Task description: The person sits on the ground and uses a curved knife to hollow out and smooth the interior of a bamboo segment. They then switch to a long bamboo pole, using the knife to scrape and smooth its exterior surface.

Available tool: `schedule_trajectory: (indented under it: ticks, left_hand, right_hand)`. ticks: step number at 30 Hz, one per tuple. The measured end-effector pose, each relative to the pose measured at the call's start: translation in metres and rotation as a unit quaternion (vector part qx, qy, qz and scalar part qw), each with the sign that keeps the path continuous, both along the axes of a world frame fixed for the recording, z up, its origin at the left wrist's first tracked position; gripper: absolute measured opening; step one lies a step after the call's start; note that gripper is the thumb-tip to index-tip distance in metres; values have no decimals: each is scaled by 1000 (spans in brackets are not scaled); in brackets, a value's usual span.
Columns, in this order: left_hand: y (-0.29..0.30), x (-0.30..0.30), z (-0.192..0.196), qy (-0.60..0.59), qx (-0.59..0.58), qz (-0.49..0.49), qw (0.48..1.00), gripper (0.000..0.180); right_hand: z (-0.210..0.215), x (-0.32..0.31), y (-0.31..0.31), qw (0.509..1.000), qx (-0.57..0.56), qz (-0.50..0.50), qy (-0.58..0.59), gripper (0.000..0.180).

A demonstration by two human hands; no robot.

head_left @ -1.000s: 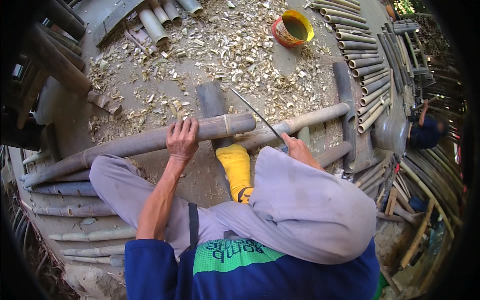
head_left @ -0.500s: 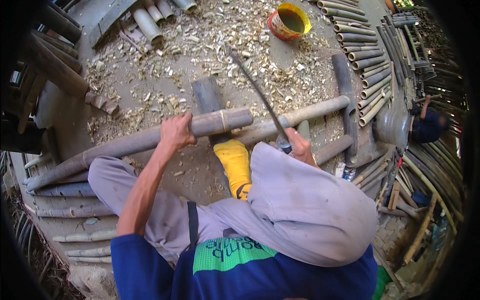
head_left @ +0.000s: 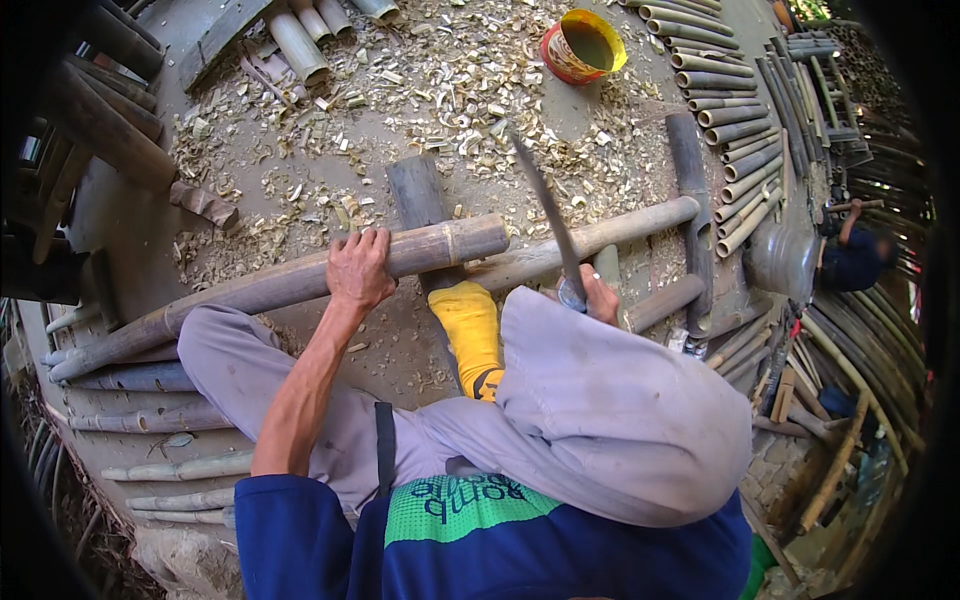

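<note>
Fingers curled, my left hand [head_left: 362, 270] clasps the bamboo pole [head_left: 265, 293] across the dark log [head_left: 418, 190], presumably for steadiness; my right hand [head_left: 600, 298], closed, holds the knife [head_left: 551, 212] right of the log.

Right hand [head_left: 601, 297] is kinda boxed in: grey-trousered knee [head_left: 635, 405] behind, long tan bamboo pole [head_left: 635, 224] ahead. Room over the curly cream shavings [head_left: 470, 88], up to the round red-and-yellow bucket [head_left: 562, 62].
</note>
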State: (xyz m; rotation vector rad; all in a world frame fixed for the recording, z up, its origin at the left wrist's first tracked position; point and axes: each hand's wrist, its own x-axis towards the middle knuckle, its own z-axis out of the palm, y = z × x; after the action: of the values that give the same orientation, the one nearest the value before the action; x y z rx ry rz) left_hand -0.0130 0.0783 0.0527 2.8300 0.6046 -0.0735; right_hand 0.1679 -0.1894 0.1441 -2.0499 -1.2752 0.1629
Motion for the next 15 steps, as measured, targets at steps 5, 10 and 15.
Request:
schedule_trajectory:
  ticks: [5, 10, 15]
  left_hand:
    - [-4, 3, -6, -28, 12, 1, 1000, 53]
    - [-11, -5, -13, -94, 73, 21, 993, 56]
    - [-14, -6, -16, -91, 62, 11, 994, 55]
  right_hand:
    - [-7, 25, -15, 955, -294, -10, 32, 45]
    - [12, -4, 7, 997, -58, -23, 36, 42]
    - [-22, 20, -24, 939, -338, -7, 69, 38]
